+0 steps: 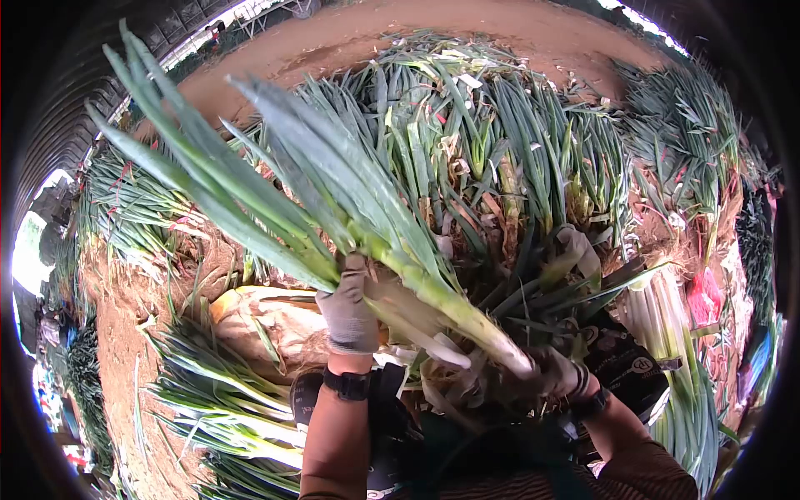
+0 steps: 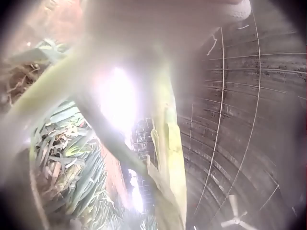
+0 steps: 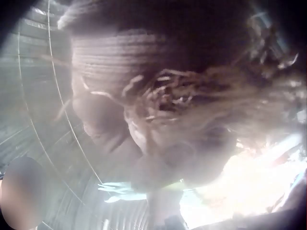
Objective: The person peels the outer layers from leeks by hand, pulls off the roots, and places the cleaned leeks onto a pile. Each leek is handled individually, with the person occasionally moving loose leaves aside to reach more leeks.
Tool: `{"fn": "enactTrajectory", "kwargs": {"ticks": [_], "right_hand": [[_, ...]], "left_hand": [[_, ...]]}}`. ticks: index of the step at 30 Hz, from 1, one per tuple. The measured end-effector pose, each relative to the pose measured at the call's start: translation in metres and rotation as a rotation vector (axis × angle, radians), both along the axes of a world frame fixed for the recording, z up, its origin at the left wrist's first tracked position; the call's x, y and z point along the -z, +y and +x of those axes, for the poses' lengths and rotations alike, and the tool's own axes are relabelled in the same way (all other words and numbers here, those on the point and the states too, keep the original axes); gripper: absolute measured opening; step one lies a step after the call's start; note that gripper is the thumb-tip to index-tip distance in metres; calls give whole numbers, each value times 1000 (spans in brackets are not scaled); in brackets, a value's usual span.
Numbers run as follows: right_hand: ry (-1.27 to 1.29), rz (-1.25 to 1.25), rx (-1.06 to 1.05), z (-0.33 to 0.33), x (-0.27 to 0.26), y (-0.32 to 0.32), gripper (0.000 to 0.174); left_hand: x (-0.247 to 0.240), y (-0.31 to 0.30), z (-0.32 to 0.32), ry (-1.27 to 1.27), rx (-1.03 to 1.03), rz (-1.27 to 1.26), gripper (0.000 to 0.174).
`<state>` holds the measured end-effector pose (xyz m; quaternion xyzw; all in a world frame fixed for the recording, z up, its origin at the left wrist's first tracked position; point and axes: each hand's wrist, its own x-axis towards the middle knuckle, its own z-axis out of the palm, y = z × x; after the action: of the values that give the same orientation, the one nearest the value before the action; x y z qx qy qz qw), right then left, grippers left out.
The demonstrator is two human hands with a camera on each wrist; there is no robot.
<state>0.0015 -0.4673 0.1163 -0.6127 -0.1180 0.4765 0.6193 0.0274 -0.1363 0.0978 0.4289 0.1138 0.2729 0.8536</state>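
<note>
Tunnel greenhouse over a dirt floor [image 1: 400, 25]. A big leek [image 1: 417, 283] is held slanted in mid-air at centre, with its leaves fanning far-left and its root end near-right. The gloved left hand [image 1: 348, 310] has its fingers wrapped round the stalk where the leaves split. The gloved right hand [image 1: 557, 372] is closed round the root end, and the right wrist view shows the roots [image 3: 192, 96] bunched against the glove. Heaped leeks [image 1: 517, 142] lie behind and more bundles [image 1: 225, 400] near-left.

Risks, as I judge them:
- The heavy leaf fan could bend or snap the pale shaft between the hands.
- Loose outer skins [image 1: 433, 346] could peel, letting the stalk slip in the gloves.
</note>
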Motion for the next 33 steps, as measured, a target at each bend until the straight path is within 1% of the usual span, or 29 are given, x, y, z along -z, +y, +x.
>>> {"fn": "enactTrajectory", "kwargs": {"ticks": [1,2,3,5,6,9,10,13,14,16,17,18,19,20,21,23,25,28,29,30,31,32,33], "right_hand": [[-36,-61,-41,-8,-3,-6,32],[-277,2,-40,-19,-2,-7,34],[-365,-89,-53,-27,2,-10,35],[-534,-278,-76,-40,7,-15,36],[-585,-322,83,-47,13,-8,39],[-561,-804,92,-51,3,11,40],[-474,-614,88,-52,2,10,38],[-203,-41,56,-56,3,1,35],[-23,-50,44,-62,8,-7,32],[198,113,-3,-69,34,-29,37],[154,147,2,-71,41,-31,36],[109,180,7,-73,48,-32,35],[65,212,13,-76,55,-34,35],[-153,152,10,-73,38,-27,34],[-182,102,42,-71,31,-25,35],[-236,0,103,-68,17,-22,37],[-11,-174,239,-71,-8,-15,41],[-385,-104,218,-76,30,-26,49],[-376,-87,246,-78,28,-25,51],[-369,-69,271,-80,25,-24,53],[-361,-51,296,-81,23,-22,55],[-419,-46,247,-81,28,-23,57],[-475,-42,198,-82,38,-26,60]], "left_hand": [[0,-3,-1,-27,51,-88,31],[17,1,2,5,-14,18,30],[33,5,6,44,-81,121,29],[36,-8,11,81,-161,221,29],[43,-3,13,114,-126,149,26],[29,-7,6,72,119,49,22],[18,-22,10,73,50,49,19],[13,-21,6,40,120,62,14],[5,-23,0,-48,199,107,11],[-14,-33,-3,99,209,211,19],[-22,-39,-5,171,212,262,23],[-25,-47,-5,171,137,259,24],[-10,-34,-1,154,169,219,26],[17,-9,6,138,202,179,28],[31,3,10,123,239,140,30],[4,-3,6,47,36,260,27],[-33,-13,-9,256,-181,270,26],[-37,-25,-24,278,-126,326,18],[-40,-32,-29,285,-111,344,17],[-43,-47,-29,285,-93,261,18],[-40,-54,-33,268,-1,318,19],[-30,-64,-29,142,37,259,17],[-16,-65,-24,103,105,266,19]]}}
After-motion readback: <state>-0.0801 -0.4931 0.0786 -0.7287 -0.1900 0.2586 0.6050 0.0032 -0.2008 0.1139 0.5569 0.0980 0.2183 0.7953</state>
